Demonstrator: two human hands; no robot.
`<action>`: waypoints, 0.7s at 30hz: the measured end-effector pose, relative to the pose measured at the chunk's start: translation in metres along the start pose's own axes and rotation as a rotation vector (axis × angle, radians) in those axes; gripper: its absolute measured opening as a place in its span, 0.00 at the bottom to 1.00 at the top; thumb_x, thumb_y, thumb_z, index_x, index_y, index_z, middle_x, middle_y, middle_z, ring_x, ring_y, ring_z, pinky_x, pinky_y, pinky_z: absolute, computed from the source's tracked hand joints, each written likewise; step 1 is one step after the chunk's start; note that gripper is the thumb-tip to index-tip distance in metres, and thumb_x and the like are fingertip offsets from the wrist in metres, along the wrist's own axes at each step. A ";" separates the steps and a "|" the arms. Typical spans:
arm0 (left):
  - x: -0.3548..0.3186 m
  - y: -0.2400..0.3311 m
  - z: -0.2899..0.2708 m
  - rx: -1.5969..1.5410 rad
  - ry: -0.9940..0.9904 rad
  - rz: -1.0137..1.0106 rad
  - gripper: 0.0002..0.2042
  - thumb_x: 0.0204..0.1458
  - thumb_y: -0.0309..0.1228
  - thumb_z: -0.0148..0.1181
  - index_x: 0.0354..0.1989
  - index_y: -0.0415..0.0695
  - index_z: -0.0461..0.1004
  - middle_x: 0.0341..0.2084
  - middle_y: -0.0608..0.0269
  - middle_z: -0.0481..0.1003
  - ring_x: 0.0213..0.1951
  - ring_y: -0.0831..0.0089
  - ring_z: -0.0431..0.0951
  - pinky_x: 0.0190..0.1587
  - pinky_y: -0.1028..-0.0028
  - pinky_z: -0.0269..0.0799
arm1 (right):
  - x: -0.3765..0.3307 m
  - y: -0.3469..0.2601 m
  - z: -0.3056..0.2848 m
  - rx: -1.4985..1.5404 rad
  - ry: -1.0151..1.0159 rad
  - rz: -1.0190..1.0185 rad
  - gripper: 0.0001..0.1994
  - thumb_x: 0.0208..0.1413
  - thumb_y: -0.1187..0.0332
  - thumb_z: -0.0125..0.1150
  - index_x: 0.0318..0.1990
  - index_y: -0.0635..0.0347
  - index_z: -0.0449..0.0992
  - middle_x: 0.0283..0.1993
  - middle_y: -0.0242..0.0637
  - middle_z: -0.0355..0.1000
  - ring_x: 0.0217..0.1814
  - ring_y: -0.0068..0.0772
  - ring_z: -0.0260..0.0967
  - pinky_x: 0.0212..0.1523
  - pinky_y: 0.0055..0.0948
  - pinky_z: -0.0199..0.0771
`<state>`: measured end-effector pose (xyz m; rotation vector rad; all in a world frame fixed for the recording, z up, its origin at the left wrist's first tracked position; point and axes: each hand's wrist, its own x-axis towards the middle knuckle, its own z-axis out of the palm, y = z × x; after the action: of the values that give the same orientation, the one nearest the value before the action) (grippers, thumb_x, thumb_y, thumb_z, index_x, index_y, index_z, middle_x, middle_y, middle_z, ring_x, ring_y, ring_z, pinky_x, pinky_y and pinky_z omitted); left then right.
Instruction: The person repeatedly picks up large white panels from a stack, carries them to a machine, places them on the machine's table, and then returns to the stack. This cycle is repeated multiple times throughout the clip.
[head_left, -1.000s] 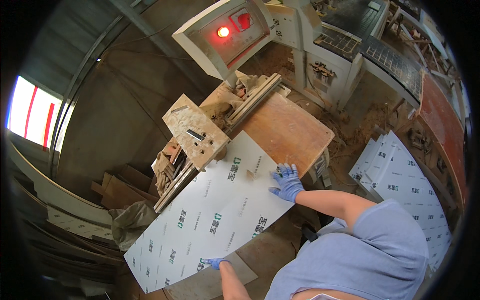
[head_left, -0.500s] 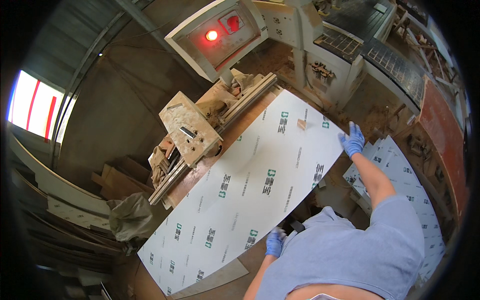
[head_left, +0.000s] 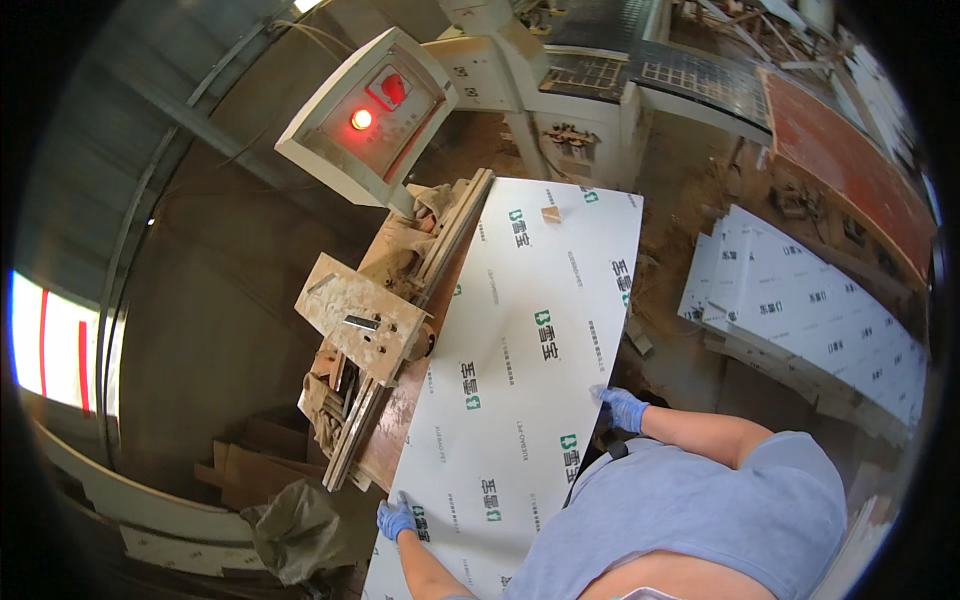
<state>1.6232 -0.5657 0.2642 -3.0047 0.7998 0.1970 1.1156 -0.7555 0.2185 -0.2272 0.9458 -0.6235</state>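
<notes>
Flat on the brown saw table (head_left: 400, 440): large white film-covered rectangular panel (head_left: 530, 370), long axis running near-to-far. Blue-gloved left hand (head_left: 397, 520) curled on near-left edge; blue-gloved right hand (head_left: 622, 408) clamped on right edge, farther up. Small wood block (head_left: 550, 214) on far end. Fingertips under the panel hidden; near corner cut off by torso.
</notes>
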 end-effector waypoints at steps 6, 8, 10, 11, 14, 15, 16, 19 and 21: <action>0.057 -0.060 0.008 0.145 -0.251 0.023 0.44 0.46 0.70 0.32 0.53 0.40 0.68 0.52 0.42 0.67 0.55 0.51 0.66 0.58 0.61 0.59 | -0.022 0.061 0.037 0.106 -0.087 0.130 0.23 0.52 0.57 0.61 0.52 0.61 0.68 0.49 0.45 0.72 0.49 0.46 0.70 0.49 0.46 0.71; 0.068 -0.041 -0.001 0.182 -0.382 0.063 0.45 0.46 0.70 0.31 0.53 0.38 0.67 0.52 0.41 0.66 0.54 0.49 0.67 0.57 0.60 0.60 | -0.020 0.068 0.034 0.135 -0.067 0.087 0.23 0.52 0.57 0.61 0.50 0.62 0.69 0.48 0.45 0.72 0.48 0.46 0.71 0.49 0.45 0.71; 0.083 -0.047 0.004 0.209 -0.360 0.312 0.44 0.47 0.70 0.32 0.53 0.39 0.68 0.50 0.41 0.68 0.52 0.48 0.68 0.54 0.59 0.62 | -0.013 0.076 0.031 0.092 -0.023 -0.039 0.21 0.52 0.59 0.62 0.47 0.66 0.72 0.44 0.44 0.74 0.43 0.41 0.73 0.47 0.40 0.73; 0.097 -0.077 0.016 0.221 -0.280 0.534 0.43 0.47 0.69 0.33 0.52 0.39 0.68 0.47 0.42 0.70 0.50 0.47 0.70 0.51 0.58 0.65 | -0.012 0.079 0.038 0.065 -0.012 -0.097 0.20 0.52 0.60 0.62 0.46 0.66 0.72 0.43 0.43 0.74 0.42 0.39 0.73 0.46 0.38 0.74; 0.096 -0.048 0.022 0.245 -0.255 0.269 0.32 0.50 0.61 0.42 0.51 0.46 0.70 0.40 0.39 0.73 0.47 0.51 0.72 0.50 0.59 0.66 | -0.012 0.096 0.049 0.105 0.098 -0.246 0.17 0.51 0.62 0.63 0.43 0.66 0.75 0.39 0.39 0.76 0.38 0.30 0.74 0.42 0.29 0.74; 0.088 -0.029 0.014 0.238 -0.260 0.353 0.32 0.50 0.61 0.42 0.51 0.46 0.70 0.40 0.40 0.73 0.47 0.51 0.72 0.50 0.59 0.66 | -0.004 0.104 0.043 0.097 0.085 -0.239 0.18 0.50 0.61 0.64 0.44 0.65 0.75 0.39 0.37 0.76 0.39 0.28 0.73 0.42 0.28 0.73; 0.082 -0.009 0.004 0.242 -0.266 0.423 0.33 0.50 0.61 0.42 0.51 0.46 0.70 0.41 0.40 0.73 0.47 0.51 0.72 0.50 0.59 0.66 | -0.003 0.105 0.043 0.057 0.094 -0.210 0.19 0.50 0.59 0.64 0.44 0.64 0.75 0.40 0.36 0.76 0.40 0.27 0.73 0.43 0.28 0.72; 0.076 0.060 -0.032 0.257 -0.278 0.620 0.33 0.50 0.62 0.41 0.52 0.46 0.70 0.42 0.42 0.73 0.48 0.52 0.72 0.51 0.60 0.65 | -0.004 0.118 0.045 0.107 0.229 -0.250 0.20 0.49 0.57 0.65 0.44 0.62 0.75 0.40 0.35 0.75 0.40 0.28 0.73 0.42 0.27 0.72; 0.080 0.094 -0.057 0.262 -0.281 0.724 0.34 0.50 0.62 0.41 0.52 0.46 0.70 0.42 0.43 0.72 0.48 0.52 0.72 0.51 0.60 0.65 | 0.000 0.127 0.048 0.204 0.264 -0.307 0.20 0.48 0.55 0.65 0.43 0.62 0.76 0.38 0.36 0.76 0.37 0.29 0.73 0.41 0.27 0.73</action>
<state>1.6521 -0.6900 0.3107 -2.2550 1.6720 0.4650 1.2052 -0.6573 0.1895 -0.1086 1.1018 -1.0457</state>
